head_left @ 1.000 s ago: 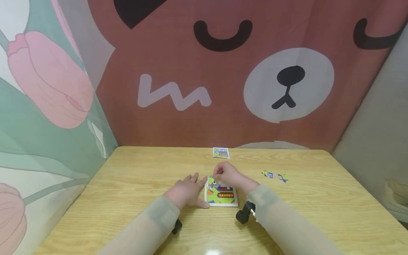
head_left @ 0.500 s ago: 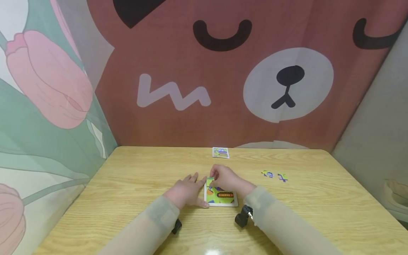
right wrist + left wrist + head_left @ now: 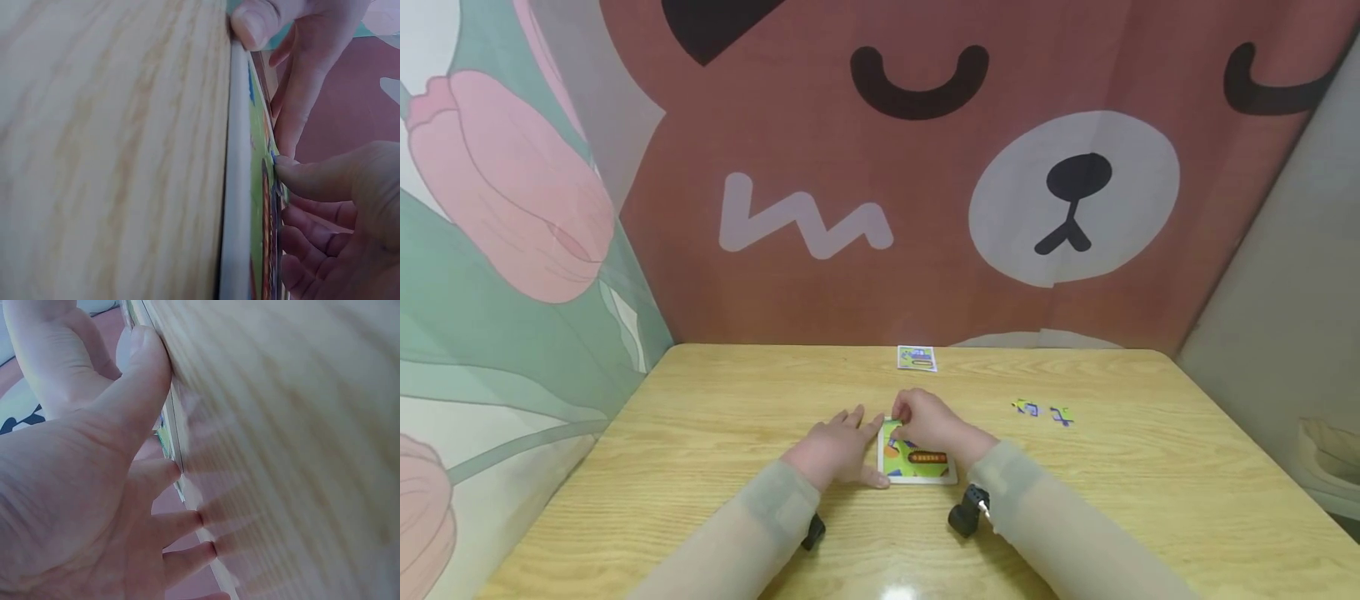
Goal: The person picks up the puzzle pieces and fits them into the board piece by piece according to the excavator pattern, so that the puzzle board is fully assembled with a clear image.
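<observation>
At the near edge of the scene, two long pale sleeves, the left sleeve (image 3: 737, 529) and the right sleeve (image 3: 1067, 525), reach forward over a light wood-grain tabletop (image 3: 730, 396). A small black device shows below each cuff: the left device (image 3: 814, 532) is partly hidden, and the right device (image 3: 967, 511) is in plainer sight.

Just beyond the cuffs, the left hand (image 3: 837, 452) lies with its fingers spread, its grip loose and closed around nothing. Its thumb touches the near left corner of a shallow puzzle tray (image 3: 925, 481) with a white rim; the index finger reaches along the tray's left side, and other fingertips rest on the tabletop.

The tray lies flat between the hands, holding a bright green picture with an orange-and-red vehicle track. Over its far left part, the right hand (image 3: 931, 423) bends inward, its grip pinching a green puzzle piece (image 3: 891, 424), mostly covered by the thumb and curled fingers.

Farther away, to the right of that hand, two loose pieces lie near each other but apart, one yellow-green and blue (image 3: 1025, 407), the other green and purple-blue (image 3: 1062, 415). Near the tabletop's far edge lies a white-bordered picture card (image 3: 917, 358). Behind it rises a reddish-brown backdrop (image 3: 790, 292) printed with a cartoon animal face; at left is a tulip-patterned panel (image 3: 512, 200).
</observation>
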